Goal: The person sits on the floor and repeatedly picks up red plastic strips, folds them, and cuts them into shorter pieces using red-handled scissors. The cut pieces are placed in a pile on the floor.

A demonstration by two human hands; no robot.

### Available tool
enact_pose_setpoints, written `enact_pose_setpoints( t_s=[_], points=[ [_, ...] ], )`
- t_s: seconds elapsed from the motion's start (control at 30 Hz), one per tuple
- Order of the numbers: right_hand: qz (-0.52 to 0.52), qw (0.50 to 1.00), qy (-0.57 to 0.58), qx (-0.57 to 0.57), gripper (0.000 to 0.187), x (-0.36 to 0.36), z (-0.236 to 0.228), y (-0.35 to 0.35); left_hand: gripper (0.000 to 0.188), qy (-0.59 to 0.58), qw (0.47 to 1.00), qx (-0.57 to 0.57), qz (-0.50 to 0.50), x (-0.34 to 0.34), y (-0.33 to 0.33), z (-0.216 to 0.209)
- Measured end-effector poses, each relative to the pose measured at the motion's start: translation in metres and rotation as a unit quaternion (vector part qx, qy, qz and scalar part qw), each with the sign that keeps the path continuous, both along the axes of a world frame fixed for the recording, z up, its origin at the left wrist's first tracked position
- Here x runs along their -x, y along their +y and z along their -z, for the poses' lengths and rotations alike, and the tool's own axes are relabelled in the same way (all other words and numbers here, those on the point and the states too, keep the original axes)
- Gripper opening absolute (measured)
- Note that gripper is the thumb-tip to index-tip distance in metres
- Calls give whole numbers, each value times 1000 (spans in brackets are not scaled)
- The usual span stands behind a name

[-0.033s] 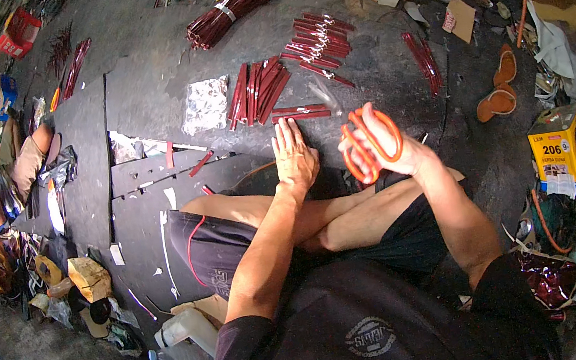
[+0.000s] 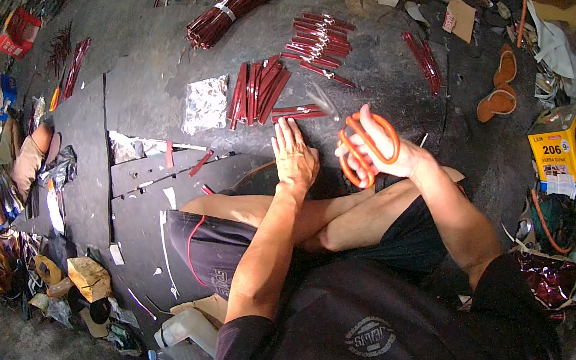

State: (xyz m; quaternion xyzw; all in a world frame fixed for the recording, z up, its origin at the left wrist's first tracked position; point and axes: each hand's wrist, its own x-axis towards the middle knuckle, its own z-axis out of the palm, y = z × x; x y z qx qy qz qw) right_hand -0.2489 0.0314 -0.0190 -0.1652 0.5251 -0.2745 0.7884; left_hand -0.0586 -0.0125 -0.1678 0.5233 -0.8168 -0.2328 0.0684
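The left hand (image 2: pixel 294 155) lies flat on the dark floor (image 2: pixel 140 105). The right hand (image 2: pixel 377 147) holds big orange scissors (image 2: pixel 367 146). Red strips (image 2: pixel 259 92) lie at 12 o'clock from the left hand.

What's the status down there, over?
Left hand flat on dark mat, empty. Right hand gripping orange-handled scissors. Red strips just ahead of fingers; nothing blocking.

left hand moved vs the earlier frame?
No. The left hand lies flat on the dark floor just below the two red strips, the same spot relative to them as before.
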Motion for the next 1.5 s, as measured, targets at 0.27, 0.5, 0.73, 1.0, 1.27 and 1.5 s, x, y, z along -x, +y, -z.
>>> enact_pose_setpoints(
  t_s=[0.27,0.5,0.73,1.0,1.27,1.5],
  points=[
    [-49,996,-34,-69,115,-2,31,-6,87,-24,1000,12,-4,4,-7,3],
    [-49,995,-22,-85,114,-8,42,-16,86,2,1000,14,-10,4,-6,5],
    [-53,995,-15,-83,113,-10,44,-20,84,-11,999,33,-9,4,-6,6],
    [-57,995,-6,-79,112,-10,44,-20,84,-4,1000,22,-12,5,-6,4],
    [-51,996,-4,-78,111,-12,42,-21,84,-1,1000,12,-16,5,-6,5],
    [-59,996,12,-71,108,-10,43,-21,84,0,1000,21,-15,6,-6,4]
  ],
)
